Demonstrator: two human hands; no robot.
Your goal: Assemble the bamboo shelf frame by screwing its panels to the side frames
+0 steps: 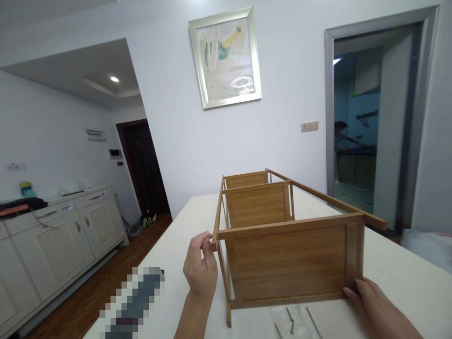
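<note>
A brown wooden shelf rack (289,263) lies on its side, with several panels held between thin rails. My left hand (202,263) is at the upper left corner of the nearest panel. Its thumb and forefinger pinch a small thin screw (211,235) against the rail's outer side; how deep it sits is hidden. My right hand (376,306) grips the lower right corner of the nearest panel, thumb on its face. Below that panel lie a clear plastic bag (298,325) with several screws and a thin metal rod (313,322).
The rack rests on a white table (176,245). A blurred-out dark object (137,301) lies at its left edge. A white cabinet (67,235) stands beyond on the left, and a plastic bag (427,247) is at the right. Through the doorway, a person (344,134) is at a counter.
</note>
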